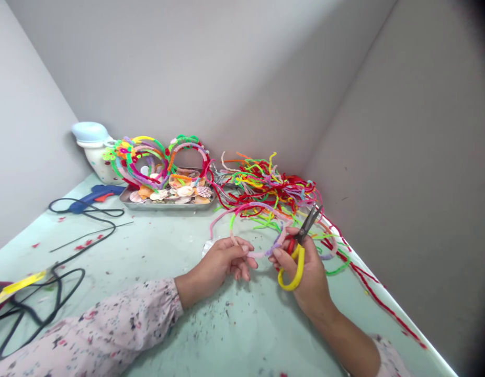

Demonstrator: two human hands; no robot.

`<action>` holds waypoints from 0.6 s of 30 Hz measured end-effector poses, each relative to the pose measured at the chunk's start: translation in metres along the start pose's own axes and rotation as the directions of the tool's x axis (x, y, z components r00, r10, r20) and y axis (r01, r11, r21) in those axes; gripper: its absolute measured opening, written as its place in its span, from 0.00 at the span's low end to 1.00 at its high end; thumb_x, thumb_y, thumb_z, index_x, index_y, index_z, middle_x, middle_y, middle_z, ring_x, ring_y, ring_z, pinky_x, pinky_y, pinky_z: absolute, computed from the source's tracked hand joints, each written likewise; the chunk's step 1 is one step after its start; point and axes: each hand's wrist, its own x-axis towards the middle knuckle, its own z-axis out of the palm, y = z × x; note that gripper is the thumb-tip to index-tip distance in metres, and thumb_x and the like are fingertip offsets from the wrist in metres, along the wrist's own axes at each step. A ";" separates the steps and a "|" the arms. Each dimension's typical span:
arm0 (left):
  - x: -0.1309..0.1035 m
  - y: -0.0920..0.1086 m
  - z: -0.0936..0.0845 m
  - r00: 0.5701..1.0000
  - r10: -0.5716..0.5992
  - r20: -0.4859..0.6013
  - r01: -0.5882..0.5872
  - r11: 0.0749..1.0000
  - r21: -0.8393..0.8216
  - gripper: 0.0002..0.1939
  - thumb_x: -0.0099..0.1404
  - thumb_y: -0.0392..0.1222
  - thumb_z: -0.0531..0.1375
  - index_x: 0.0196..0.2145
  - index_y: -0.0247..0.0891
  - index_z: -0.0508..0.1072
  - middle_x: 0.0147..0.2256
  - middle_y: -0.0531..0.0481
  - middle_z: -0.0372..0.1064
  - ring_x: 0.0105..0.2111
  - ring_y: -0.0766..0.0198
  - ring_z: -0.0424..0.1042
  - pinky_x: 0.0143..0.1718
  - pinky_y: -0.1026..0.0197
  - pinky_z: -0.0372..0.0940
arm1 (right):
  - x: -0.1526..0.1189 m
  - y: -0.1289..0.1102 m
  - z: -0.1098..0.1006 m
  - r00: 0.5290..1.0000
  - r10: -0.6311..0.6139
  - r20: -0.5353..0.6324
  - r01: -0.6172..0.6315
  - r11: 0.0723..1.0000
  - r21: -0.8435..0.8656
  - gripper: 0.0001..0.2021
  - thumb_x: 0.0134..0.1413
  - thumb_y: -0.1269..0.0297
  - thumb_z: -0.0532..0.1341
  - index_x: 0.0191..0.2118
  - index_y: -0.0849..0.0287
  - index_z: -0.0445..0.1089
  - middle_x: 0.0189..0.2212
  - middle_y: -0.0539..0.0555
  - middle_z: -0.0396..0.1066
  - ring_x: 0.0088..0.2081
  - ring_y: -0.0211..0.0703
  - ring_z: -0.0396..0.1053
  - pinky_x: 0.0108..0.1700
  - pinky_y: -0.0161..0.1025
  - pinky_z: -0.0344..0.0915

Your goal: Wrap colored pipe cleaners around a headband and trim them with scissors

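Chenille-stem ring (258, 255), pink, lavender and green, held up between both hands, just in front of the tangled pile of loose chenille stems (266, 183) on the pale green table (167, 235).

Left hand (216, 267): thumb and forefinger closed lightly on the ring's near side, other fingers loosely curled. Right hand (315, 277): thumb and fingertips pinching the ring at a lavender stretch, with the scissors (299, 262) lodged in the same hand – yellow and red handles at the palm, blades pointing up and away, slightly parted.

Handling, as judged: next to no weight; fuzzy skin, so good grip and little slip. Wire core likely – bends easily, keeps whatever bend it gets, hard to break but quick to go out of round. A hard squeeze would flatten the pile and kink the wire. Best hold: fingertip pinch on the near side, one hand either side of the lavender wrap, light pressure only. Poor hold: the thin far arc, which would sag or catch on the pile. Blades sit close to the ring's right side; keep fuzz and fingers clear of them.
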 end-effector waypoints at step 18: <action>0.001 -0.001 -0.001 0.999 0.019 -0.048 -0.019 1.000 0.003 0.10 0.56 0.36 0.59 0.37 0.34 0.66 0.21 0.51 0.72 0.15 0.69 0.69 0.16 0.70 0.61 | 0.000 -0.002 0.001 0.995 -0.080 -0.067 0.080 0.997 0.009 0.19 0.49 0.61 0.68 0.45 0.51 0.61 0.27 0.43 0.65 0.26 0.35 0.69 0.30 0.33 0.67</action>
